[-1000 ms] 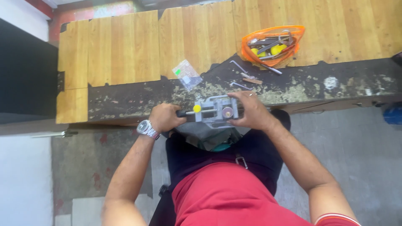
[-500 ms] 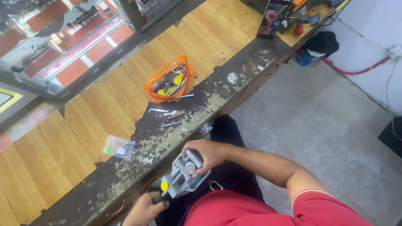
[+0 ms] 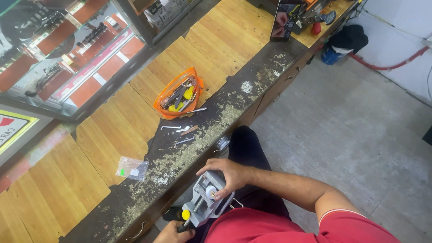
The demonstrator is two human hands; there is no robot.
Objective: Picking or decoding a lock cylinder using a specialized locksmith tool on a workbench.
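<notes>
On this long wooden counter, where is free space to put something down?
Bare wood lies left of the clear plastic bag, and between the orange pouch and the dark tablet. Crowded: the worn strip with small metal tools below the pouch.

Your left hand [image 3: 173,233] is cut off by the bottom edge, so its grip on the vise [image 3: 206,199] handle can't be told. Your right hand [image 3: 227,175] covers the vise's far end. The tools in the orange pouch [image 3: 176,93] are too small and tangled to identify.
</notes>
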